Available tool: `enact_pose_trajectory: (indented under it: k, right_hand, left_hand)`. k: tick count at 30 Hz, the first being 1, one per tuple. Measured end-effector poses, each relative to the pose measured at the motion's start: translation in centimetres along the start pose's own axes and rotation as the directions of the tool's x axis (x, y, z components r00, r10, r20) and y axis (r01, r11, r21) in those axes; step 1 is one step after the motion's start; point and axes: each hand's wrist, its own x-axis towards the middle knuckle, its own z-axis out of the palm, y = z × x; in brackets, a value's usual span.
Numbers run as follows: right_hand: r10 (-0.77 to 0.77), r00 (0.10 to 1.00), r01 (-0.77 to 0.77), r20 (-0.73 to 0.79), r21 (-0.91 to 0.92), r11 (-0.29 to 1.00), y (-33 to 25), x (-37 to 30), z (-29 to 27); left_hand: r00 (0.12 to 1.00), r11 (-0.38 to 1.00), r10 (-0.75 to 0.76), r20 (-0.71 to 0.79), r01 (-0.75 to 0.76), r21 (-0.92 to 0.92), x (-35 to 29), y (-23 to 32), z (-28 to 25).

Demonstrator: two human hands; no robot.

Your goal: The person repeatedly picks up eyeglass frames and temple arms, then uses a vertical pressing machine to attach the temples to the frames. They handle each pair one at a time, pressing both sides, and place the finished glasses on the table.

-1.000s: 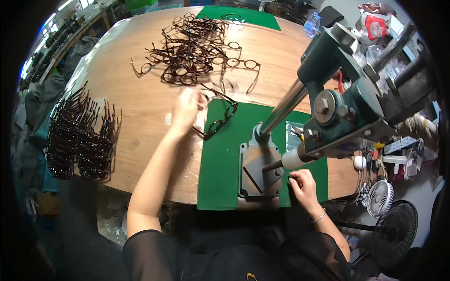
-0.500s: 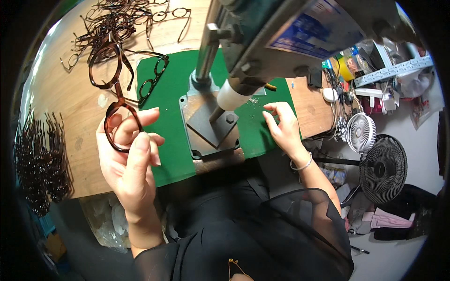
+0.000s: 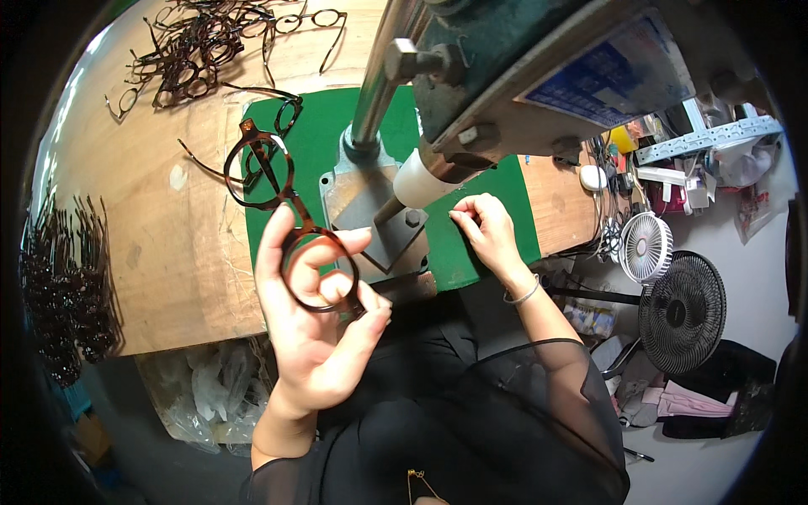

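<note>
My left hand [image 3: 311, 345] is closed on a brown tortoiseshell eyeglass frame [image 3: 300, 215], raised over the front left of the green mat [image 3: 311, 109]. Thumb and fingers grip it around the lower rim, and the other rim points away from me. At the mat's right side, my right hand [image 3: 490, 236] has its fingers curled with thumb and forefinger together; anything between them is too small to make out. Between the hands stands a bench press with a white collar [image 3: 423, 181]; its rod comes down by a dark metal plate [image 3: 391, 240] on the base.
Tangled eyeglass frames [image 3: 202, 50] lie at the back left, and another pair [image 3: 290, 114] rests at the mat's edge. Dark frames are bunched [image 3: 67, 286] at the far left. Beyond the table's right edge are cables, a white fan [image 3: 646, 247] and a black fan [image 3: 683, 311].
My left hand has moved right and toward me with the eyeglass frame, which has turned. My right hand has shifted slightly left and nearer, its thumb and forefinger coming together.
</note>
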Motion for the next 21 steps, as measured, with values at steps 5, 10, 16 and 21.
enact_pose_trajectory:
  k: [5,10,16,21]
  right_hand:
    - [0.174,0.973,-0.204,0.154,0.209,0.956,0.1,1.1,-0.8]
    - [-0.14,0.963,0.03,0.232,0.421,0.907,-9.8,0.9,-5.7]
    - [-0.513,0.827,0.337,0.229,0.529,0.779,-14.7,0.2,-5.2]
    - [-0.619,0.764,0.459,0.184,0.519,0.721,-14.3,0.7,-4.8]
  left_hand:
    - [0.997,0.994,-0.075,-0.012,0.076,0.084,-0.5,-0.2,0.6]
    - [0.987,0.979,-0.106,0.117,0.084,0.184,0.0,0.4,1.0]
    - [0.985,0.984,-0.137,0.102,0.124,0.129,-0.6,0.3,1.2]
    - [0.971,0.964,-0.184,0.153,0.148,0.22,-0.6,0.5,0.6]
